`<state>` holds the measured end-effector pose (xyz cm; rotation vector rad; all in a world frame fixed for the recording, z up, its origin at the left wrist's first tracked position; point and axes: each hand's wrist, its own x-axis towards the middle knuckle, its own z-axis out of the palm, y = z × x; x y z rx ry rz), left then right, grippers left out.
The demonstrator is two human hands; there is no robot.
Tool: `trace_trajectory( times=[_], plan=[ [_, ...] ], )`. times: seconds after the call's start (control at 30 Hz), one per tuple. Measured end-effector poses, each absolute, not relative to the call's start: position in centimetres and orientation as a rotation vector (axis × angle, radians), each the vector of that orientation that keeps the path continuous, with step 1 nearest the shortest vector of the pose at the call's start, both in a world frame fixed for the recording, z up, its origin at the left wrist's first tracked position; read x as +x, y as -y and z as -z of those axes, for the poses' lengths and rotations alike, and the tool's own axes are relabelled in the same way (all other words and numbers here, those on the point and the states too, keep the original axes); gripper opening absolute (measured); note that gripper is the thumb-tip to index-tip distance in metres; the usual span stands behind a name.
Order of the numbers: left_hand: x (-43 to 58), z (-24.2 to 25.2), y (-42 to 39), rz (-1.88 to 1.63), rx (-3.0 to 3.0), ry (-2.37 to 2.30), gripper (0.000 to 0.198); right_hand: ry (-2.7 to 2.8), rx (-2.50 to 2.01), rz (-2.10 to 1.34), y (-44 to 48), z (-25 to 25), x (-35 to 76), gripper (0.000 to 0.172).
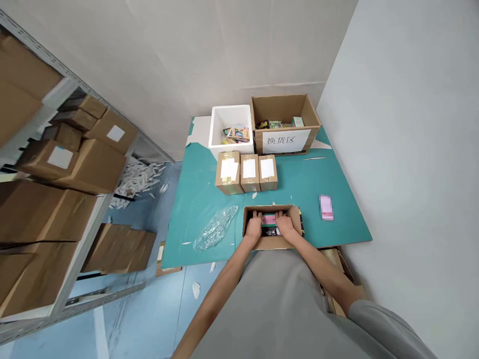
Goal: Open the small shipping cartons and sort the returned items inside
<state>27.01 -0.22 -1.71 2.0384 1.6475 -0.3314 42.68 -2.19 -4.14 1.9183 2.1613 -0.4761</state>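
Both hands reach into an open cardboard box [275, 243] at the table's near edge. Inside it lies a flat pink-and-green packet [268, 220], with dark and white items partly visible below. My left hand [254, 226] closes on the packet's left end, its fingers bent downward. At the opposite end, my right hand [285, 224] has its fingers curled onto the packet. The fingertips of both hands are partly hidden. Something black and yellow [301, 222] shows along the box's right side.
Crumpled clear plastic [216, 228] lies left on the green table [187, 199]. Three sealed cartons [249, 174] stand before a white foam box [214, 132] and a labelled cardboard box [312, 132]. A blurred pink item [326, 207] lies right. Shelves [71, 254] of cartons stand left.
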Motion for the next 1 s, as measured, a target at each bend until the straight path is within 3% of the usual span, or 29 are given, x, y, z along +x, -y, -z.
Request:
trace_trajectory(
  times=[0.23,0.4,0.5,0.67,0.77,1.0],
  plan=[
    [22.6,-3.8,1.0,-0.006,2.041,-1.660,0.071,-2.430,2.025,0.490,4.3,-0.2,46.1,0.074],
    [18.5,-7.4,-0.3,-0.506,1.795,-1.538,0.071,-2.857,2.262,1.122,2.0,-5.1,48.2,0.078],
    [18.8,-9.0,-1.4,-0.811,1.530,-1.438,0.068,-2.999,2.411,1.385,-2.0,-9.0,48.1,0.069],
    [23.2,-10.3,-1.5,-1.159,1.046,-1.333,0.084,-3.264,2.494,1.123,-8.3,-15.4,46.1,0.041],
    [25.4,-10.4,-0.8,-1.271,0.739,-1.228,0.083,-3.448,2.435,1.036,-9.8,-17.4,44.6,0.030],
    [25.2,-10.1,-0.4,-1.012,0.307,-0.981,0.059,-3.408,2.440,1.468,-9.5,-15.9,44.0,0.029]
  ],
)
